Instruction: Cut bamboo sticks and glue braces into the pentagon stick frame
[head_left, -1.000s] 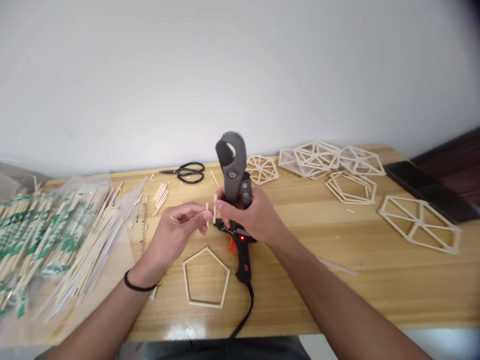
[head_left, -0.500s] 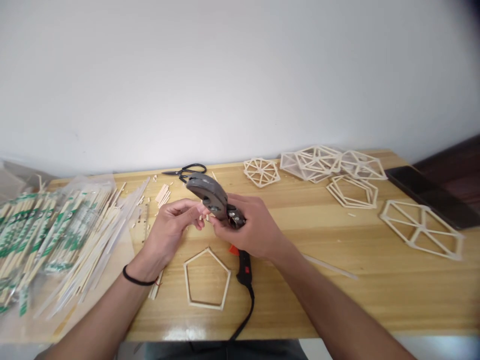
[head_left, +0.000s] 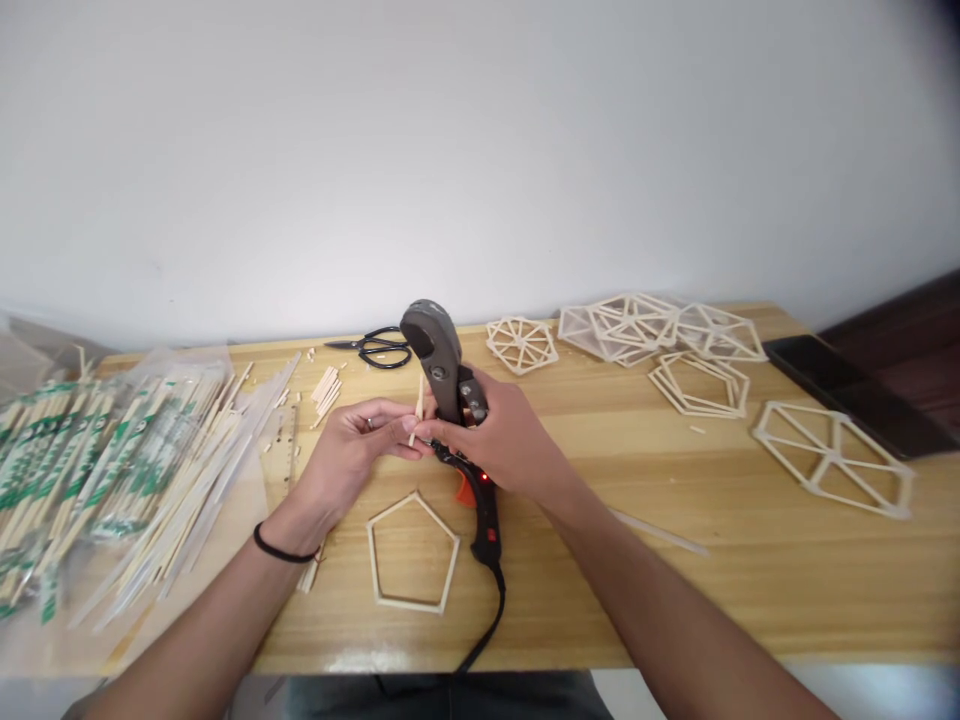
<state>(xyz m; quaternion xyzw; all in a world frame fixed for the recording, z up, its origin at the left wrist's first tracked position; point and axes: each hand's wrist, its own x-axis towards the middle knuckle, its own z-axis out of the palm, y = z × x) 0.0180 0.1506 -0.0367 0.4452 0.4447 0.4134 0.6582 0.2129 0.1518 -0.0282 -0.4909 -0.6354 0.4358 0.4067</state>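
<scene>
My right hand (head_left: 510, 440) grips a grey-handled cutter (head_left: 439, 360), its handle pointing up and a little left. My left hand (head_left: 352, 450) pinches a short wooden stick (head_left: 418, 408) with thumb and fingertips, right beside the cutter's jaws. The two hands touch above the table. Just below them lies a black and orange glue gun (head_left: 480, 510) with a red light on, its cable running off the near edge. A flat pentagon frame of sticks (head_left: 412, 550) lies on the table in front of me.
Packs of wrapped chopsticks (head_left: 97, 470) fill the left side. Black scissors (head_left: 379, 347) and cut stick pieces (head_left: 324, 387) lie at the back. Finished stick frames (head_left: 637, 325) and a larger frame (head_left: 832, 455) sit at the right, near a dark tray (head_left: 862, 390).
The cutter swung from upright to tilted left and back up. My left hand kept the small stick close to the jaws throughout.
</scene>
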